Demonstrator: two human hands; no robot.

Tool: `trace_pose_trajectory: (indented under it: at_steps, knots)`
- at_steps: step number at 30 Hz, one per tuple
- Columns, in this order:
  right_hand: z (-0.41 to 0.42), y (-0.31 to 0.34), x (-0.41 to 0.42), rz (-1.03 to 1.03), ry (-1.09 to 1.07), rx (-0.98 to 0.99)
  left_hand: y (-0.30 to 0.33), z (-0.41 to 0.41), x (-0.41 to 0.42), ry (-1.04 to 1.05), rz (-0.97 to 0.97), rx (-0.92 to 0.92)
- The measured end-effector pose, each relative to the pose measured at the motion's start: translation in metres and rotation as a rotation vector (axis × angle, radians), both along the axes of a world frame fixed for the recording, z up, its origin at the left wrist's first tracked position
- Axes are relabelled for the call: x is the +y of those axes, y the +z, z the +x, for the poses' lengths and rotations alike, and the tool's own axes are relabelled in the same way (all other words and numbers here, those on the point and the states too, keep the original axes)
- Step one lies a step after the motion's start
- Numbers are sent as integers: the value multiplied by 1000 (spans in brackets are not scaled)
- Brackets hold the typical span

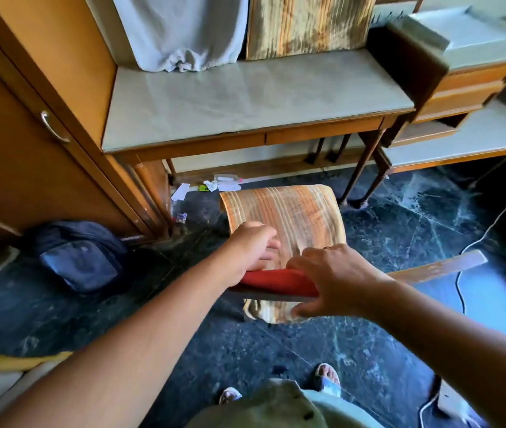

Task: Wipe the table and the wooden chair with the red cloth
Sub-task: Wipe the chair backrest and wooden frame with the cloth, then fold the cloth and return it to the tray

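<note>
feet: sandalled, on dark marble floor (384, 211), nearest the viewer, behind the wooden chair (285, 217)
right hand (335, 279): on chair's top rail, fingers curled over near edge of red cloth (276, 281), thumb under; looks clamped on cloth and rail together
left hand (253, 247): at far-left end of cloth, fingers bent down onto it toward the seat side; pinching or just pressing, cannot tell
red cloth: folded, draped along chair's top rail between both hands
wooden chair: striped cushion seat ahead of the rail, one bare wooden arm (440, 267) sticking out right
step judged: wiping chair's top rail; chair part of task under way
how to do well: keep cloth flat on rail, slide along full length, one hand steadying chair so it doesn't skid on the smooth floor; then do the arm
bag (81, 254): dark, on floor left of chair, clear of the wipe
white cable (492, 223): runs over floor right of chair, near the arm; trip or snag risk if chair is shifted
litter (214, 185): paper scraps on floor beyond chair, under table
table (245, 100): pale top, beyond chair, mostly bare; grey cloth (180, 29) and striped cushion (307, 23) stand at its back edge, would block wiping there
cupboard (29, 118): left of table, touching it
</note>
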State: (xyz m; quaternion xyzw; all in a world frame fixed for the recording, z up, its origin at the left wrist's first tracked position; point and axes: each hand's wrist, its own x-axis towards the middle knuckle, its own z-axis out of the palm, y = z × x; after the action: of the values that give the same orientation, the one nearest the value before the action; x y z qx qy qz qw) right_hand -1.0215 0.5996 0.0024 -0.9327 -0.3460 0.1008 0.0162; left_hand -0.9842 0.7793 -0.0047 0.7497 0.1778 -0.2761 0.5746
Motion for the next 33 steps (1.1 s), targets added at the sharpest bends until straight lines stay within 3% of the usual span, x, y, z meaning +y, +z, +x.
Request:
trace_pose_trajectory:
  at_steps: [3, 4, 6, 10, 15, 22, 28, 33]
  knots:
    - [4, 8, 15, -133, 15, 64, 2, -6, 39, -754, 422, -209]
    - [8, 12, 15, -136, 11, 154, 1, -9, 50, -934, 481, -201]
    - [22, 21, 10, -89, -27, 354, 1, -10, 60, -1087, 527, -203]
    - [58, 28, -24, -40, -50, 504, 8, 17, 36, -1121, 608, -316]
    - [104, 37, -123, -10, -118, 414, 17, 67, -56, -1040, 654, -445]
    - [152, 52, -309, 134, -198, 290, 17, 107, -259, -984, 636, -550]
    - [187, 37, -435, -151, -256, 181, -2, 154, -376, -904, 754, -679]
    - [221, 19, -480, -180, -339, 139, -13, 202, -427, -914, 782, -700]
